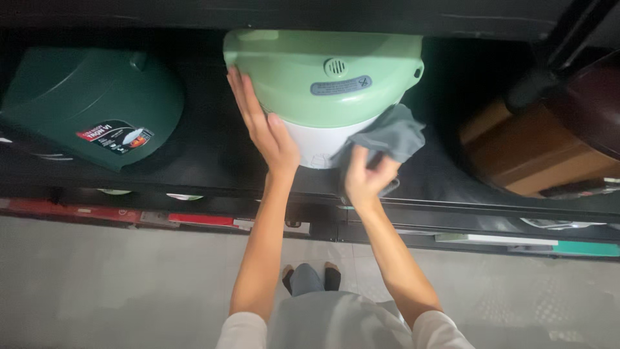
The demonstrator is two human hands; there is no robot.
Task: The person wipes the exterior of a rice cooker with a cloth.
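two hands at a light green rice cooker (323,77) on a dark shelf (213,161)

left hand (268,129) lies flat, fingers spread wide against the cooker's left side; right hand (367,178) has its fingers closed around a grey cloth (391,136), which touches the cooker's white lower body just beyond the fingertips; a dark green cooker (90,103) stands well to the left of the left fingers
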